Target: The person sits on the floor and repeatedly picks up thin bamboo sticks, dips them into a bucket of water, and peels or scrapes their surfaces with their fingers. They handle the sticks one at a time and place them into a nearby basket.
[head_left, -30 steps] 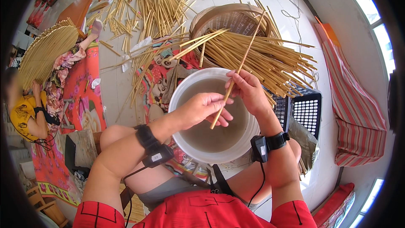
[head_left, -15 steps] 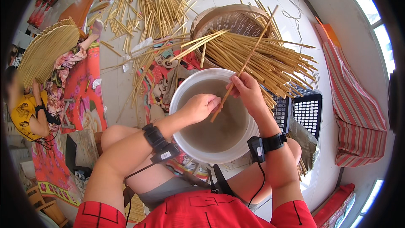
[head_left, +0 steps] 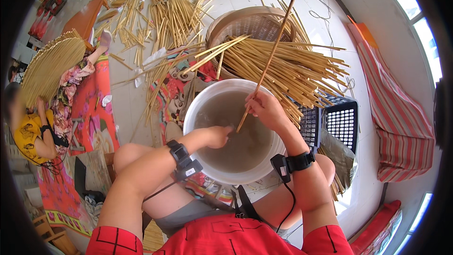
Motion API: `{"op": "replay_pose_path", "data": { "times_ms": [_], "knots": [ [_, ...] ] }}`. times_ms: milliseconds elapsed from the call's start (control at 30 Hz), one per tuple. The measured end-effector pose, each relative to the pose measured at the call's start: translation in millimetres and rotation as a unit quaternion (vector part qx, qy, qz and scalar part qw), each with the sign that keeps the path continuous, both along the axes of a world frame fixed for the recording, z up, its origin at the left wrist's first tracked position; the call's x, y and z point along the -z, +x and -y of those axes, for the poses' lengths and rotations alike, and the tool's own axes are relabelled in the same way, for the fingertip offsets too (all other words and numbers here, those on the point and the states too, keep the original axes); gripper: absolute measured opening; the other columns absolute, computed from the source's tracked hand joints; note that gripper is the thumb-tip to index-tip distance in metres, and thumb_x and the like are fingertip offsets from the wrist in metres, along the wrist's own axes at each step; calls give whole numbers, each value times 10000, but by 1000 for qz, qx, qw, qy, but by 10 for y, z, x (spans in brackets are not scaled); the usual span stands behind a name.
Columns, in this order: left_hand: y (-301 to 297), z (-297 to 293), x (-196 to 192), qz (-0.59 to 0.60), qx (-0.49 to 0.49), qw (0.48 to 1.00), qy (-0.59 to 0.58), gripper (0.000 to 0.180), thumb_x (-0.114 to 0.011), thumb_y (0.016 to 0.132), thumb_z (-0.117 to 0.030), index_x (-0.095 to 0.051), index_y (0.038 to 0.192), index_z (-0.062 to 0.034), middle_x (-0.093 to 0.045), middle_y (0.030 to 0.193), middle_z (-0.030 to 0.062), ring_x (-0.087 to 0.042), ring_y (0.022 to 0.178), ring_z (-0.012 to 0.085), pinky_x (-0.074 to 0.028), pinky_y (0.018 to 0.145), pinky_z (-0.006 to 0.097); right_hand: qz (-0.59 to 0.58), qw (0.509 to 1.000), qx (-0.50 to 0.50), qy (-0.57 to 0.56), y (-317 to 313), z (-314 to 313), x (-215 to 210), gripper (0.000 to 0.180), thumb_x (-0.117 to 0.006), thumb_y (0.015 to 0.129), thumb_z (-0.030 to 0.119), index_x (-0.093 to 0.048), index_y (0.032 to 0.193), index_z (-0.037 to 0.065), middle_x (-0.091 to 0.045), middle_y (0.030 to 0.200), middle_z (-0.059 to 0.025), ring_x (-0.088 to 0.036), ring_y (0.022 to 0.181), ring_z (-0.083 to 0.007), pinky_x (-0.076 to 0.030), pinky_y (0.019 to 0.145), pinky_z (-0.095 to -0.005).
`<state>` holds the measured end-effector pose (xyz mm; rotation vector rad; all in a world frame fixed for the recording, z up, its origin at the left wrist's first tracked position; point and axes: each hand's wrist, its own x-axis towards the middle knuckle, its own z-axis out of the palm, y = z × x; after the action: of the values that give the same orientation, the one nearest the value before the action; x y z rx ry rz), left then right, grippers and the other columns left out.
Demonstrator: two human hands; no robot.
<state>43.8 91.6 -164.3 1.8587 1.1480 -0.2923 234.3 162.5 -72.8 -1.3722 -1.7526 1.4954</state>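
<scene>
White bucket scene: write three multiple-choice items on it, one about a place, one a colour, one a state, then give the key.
1. Where does the bundle of sticks lie?
A. inside the bucket
B. across the woven basket, beyond the bucket
C. on the person's lap

2. What colour is the crate to the right of the bucket?
A. black
B. yellow
C. white

3. What does the right hand hold?
A. nothing
B. a cloth
C. a long stick

Key: 1 B, the sticks rest over the basket rim. 2 A, its mesh is black. 3 C, the fingers pinch the stick above the white bucket, while the left hand dips into the murky water.
</scene>
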Motion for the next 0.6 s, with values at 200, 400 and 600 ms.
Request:
{"op": "replay_pose_path", "data": {
  "times_ms": [200, 400, 600],
  "knots": [
    [131, -100, -447, 255, -205, 943, 55, 282, -445, 972, -167, -478, 1192, 7, -634, 949, 140, -632, 902, 258, -501, 785, 345, -72, 996, 7, -57, -6, -5, -55, 118, -504, 928, 68, -564, 989, -13, -641, 801, -64, -609, 691, -122, -501, 628, -252],
    [90, -109, -859, 413, -321, 846, -100, 250, -422, 988, -159, -505, 1151, 11, -638, 881, 116, -638, 827, 174, -506, 724, 303, -128, 988, -23, -79, -43, -13, -219, 181, -452, 995, 167, -557, 1030, 23, -633, 856, -46, -577, 698, -95, -485, 657, -230],
    [62, 8, -1269, 476, -241, 828, -172, 507, -432, 934, -43, -245, 1404, -2, -581, 1121, 132, -639, 868, 155, -475, 757, 257, -285, 947, 54, -140, -37, -23, -303, 248, -432, 1008, 239, -573, 1018, 37, -591, 807, -40, -555, 681, -108, -487, 608, -245]
  ]
}}
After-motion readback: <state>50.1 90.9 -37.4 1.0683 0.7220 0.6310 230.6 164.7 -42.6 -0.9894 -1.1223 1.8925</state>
